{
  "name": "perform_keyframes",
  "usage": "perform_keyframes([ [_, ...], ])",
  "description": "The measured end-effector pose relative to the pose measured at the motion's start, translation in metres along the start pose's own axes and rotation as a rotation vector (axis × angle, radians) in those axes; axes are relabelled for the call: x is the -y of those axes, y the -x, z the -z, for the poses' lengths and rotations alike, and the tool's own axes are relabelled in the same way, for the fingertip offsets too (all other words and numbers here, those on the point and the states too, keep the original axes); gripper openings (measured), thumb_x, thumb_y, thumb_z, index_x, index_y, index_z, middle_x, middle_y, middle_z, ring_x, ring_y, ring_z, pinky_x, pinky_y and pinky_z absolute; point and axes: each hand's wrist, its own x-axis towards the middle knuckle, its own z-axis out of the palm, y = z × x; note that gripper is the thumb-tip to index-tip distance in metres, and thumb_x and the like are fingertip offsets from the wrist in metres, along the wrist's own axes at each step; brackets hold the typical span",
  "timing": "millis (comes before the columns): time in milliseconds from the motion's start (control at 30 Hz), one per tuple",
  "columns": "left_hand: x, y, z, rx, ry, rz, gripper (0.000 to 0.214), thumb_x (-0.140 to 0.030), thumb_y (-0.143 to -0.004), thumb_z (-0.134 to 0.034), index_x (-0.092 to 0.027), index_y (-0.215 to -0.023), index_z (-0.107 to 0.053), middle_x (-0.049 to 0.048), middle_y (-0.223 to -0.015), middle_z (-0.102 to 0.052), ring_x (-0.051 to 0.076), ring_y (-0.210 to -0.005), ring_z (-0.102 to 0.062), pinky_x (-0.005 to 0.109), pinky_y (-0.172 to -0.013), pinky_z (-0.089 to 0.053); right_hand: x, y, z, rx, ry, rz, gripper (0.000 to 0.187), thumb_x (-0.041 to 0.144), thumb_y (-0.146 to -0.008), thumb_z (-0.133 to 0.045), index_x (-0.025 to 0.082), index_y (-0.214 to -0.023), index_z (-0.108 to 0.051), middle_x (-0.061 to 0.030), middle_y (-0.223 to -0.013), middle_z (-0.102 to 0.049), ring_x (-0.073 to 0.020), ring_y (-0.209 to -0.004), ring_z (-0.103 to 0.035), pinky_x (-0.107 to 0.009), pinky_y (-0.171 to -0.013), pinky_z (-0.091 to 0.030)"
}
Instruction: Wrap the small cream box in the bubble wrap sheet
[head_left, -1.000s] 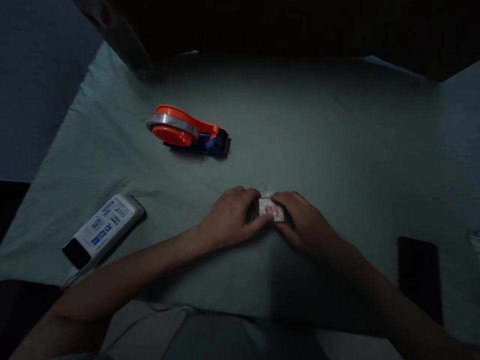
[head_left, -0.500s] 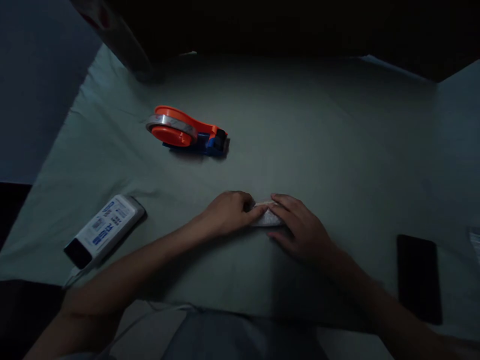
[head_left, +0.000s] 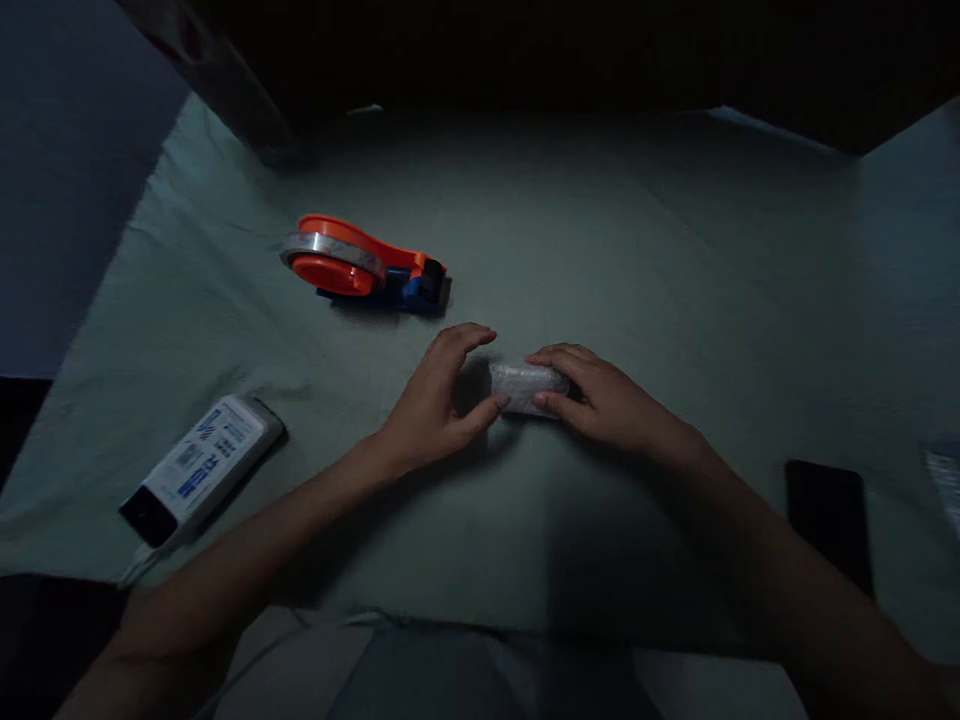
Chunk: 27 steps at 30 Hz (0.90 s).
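A small roll that looks wrapped in bubble wrap point(head_left: 521, 386) lies on the cloth in front of me, its long side running left to right. My right hand point(head_left: 600, 395) grips its right end, fingers on the far side and thumb on the near side. Around the left end, my left hand point(head_left: 442, 400) is spread wide, with the thumb tip at the roll's near left corner and the fingers held off it. What is inside the wrapping is hidden.
An orange and blue tape dispenser point(head_left: 367, 265) rests at the back left. Nearer on the left is a white device with a printed label point(head_left: 202, 465) and a cable. A black phone point(head_left: 829, 520) lies to the right. A dark box-like panel point(head_left: 562, 60) borders the back.
My left hand has opened and its fingers have come off the roll. The roll now lies slightly farther away with more of its top showing, and my right hand has shifted onto its right end.
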Motion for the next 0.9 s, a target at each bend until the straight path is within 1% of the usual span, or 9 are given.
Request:
perform_keyframes([
  [100,0.004,0.003,-0.008,0.071,0.035,-0.002,0.079,-0.033,-0.075,-0.068,-0.023,-0.141,-0.024,0.0135,-0.144,-0.034,0.027,-0.134,-0.034,0.045,-0.107,-0.036,-0.012,-0.008,0.003,-0.029,-0.394,-0.182,0.029,0.039,-0.082,-0.057,0.019,-0.102,-0.06,-0.0034,-0.089,-0.064,-0.0175,-0.078,-0.06,-0.032,-0.07,-0.048],
  [200,0.0,0.005,-0.016,0.132,0.147,0.064,0.089,-0.036,-0.074,-0.07,-0.025,-0.144,-0.017,0.0146,-0.149,-0.027,0.028,-0.138,-0.029,0.048,-0.111,-0.029,-0.009,-0.007,0.001,-0.12,-0.766,-0.308,0.026,0.043,-0.081,-0.054,0.018,-0.074,-0.057,0.0016,-0.067,-0.055,-0.0124,-0.06,-0.052,-0.026,-0.057,-0.043],
  [300,-0.01,0.006,-0.022,0.126,0.347,0.174,0.088,-0.039,-0.074,-0.07,-0.024,-0.144,-0.018,0.015,-0.149,-0.027,0.028,-0.137,-0.031,0.045,-0.111,-0.03,0.004,0.0,-0.008,-0.122,-1.034,-0.378,0.024,0.041,-0.077,-0.057,0.019,-0.067,-0.055,0.0024,-0.062,-0.053,-0.0116,-0.055,-0.049,-0.025,-0.054,-0.042],
  [433,-0.021,0.007,-0.027,0.085,0.549,0.332,0.082,-0.038,-0.072,-0.071,-0.022,-0.14,-0.027,0.0145,-0.138,-0.043,0.025,-0.125,-0.047,0.04,-0.104,-0.04,0.013,0.01,-0.022,-0.12,-1.212,-0.453,0.025,0.044,-0.076,-0.059,0.019,-0.07,-0.058,0.0006,-0.063,-0.058,-0.0133,-0.058,-0.055,-0.026,-0.058,-0.047],
  [533,-0.024,0.006,-0.031,0.074,0.599,0.414,0.077,-0.034,-0.071,-0.071,-0.018,-0.135,-0.032,0.0143,-0.125,-0.053,0.024,-0.114,-0.055,0.038,-0.096,-0.046,0.012,0.016,-0.029,-0.078,-1.201,-0.457,0.037,0.054,-0.081,-0.05,0.019,-0.075,-0.06,-0.0038,-0.07,-0.064,-0.0172,-0.065,-0.061,-0.031,-0.065,-0.051],
  [633,-0.026,0.008,-0.036,0.051,0.624,0.434,0.077,-0.036,-0.069,-0.071,-0.018,-0.132,-0.033,0.0129,-0.12,-0.055,0.022,-0.109,-0.058,0.035,-0.09,-0.049,0.01,0.024,-0.03,-0.162,-1.037,-0.379,0.046,0.061,-0.083,-0.045,0.019,-0.089,-0.062,-0.0068,-0.084,-0.068,-0.0198,-0.077,-0.064,-0.034,-0.071,-0.052],
  [700,-0.027,0.01,-0.04,0.037,0.67,0.45,0.077,-0.038,-0.068,-0.071,-0.019,-0.131,-0.032,0.012,-0.118,-0.056,0.02,-0.105,-0.059,0.032,-0.086,-0.05,0.011,0.031,-0.028,-0.186,-0.893,-0.329,0.045,0.059,-0.082,-0.051,0.02,-0.104,-0.059,-0.0071,-0.096,-0.068,-0.0201,-0.085,-0.065,-0.035,-0.075,-0.052],
  [800,-0.029,0.018,-0.045,0.014,0.757,0.496,0.076,-0.038,-0.067,-0.072,-0.019,-0.128,-0.032,0.0107,-0.114,-0.057,0.018,-0.098,-0.061,0.029,-0.081,-0.051,0.016,0.042,-0.027,-0.15,-0.698,-0.243,0.052,0.05,-0.081,-0.06,0.023,-0.123,-0.049,-0.0092,-0.118,-0.061,-0.0216,-0.104,-0.061,-0.036,-0.086,-0.05],
  [900,-0.031,0.026,-0.048,-0.025,0.808,0.526,0.075,-0.033,-0.065,-0.074,-0.019,-0.126,-0.031,0.0094,-0.111,-0.057,0.015,-0.091,-0.062,0.027,-0.078,-0.051,0.024,0.049,-0.029,-0.301,-0.42,-0.103,0.051,0.039,-0.078,-0.067,0.024,-0.123,-0.05,-0.01,-0.124,-0.056,-0.0225,-0.114,-0.055,-0.039,-0.093,-0.047],
])
